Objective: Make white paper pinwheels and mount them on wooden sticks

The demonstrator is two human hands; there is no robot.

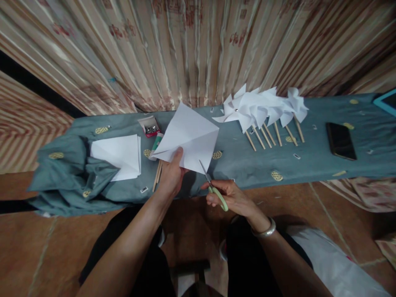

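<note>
A white square sheet of paper (192, 128) with diagonal crease lines is held up over the table. My left hand (173, 173) grips its near edge, thumb on top and fingers underneath. In my right hand (230, 196) are scissors (221, 200) with light green handles. Their blades meet the sheet near its lower right corner, one blade lying over the paper. Beneath the sheet's left side, a green and white tube (157, 141) and thin wooden sticks (157, 175) are partly covered.
A stack of white paper (119, 154) lies left, beside bunched cloth. A small red box of metal pins (151, 127) stands behind it. Several white paper pinwheels (262, 107) on sticks lie back right, with a phone (341, 140) and a blue-edged device (386, 102) further right.
</note>
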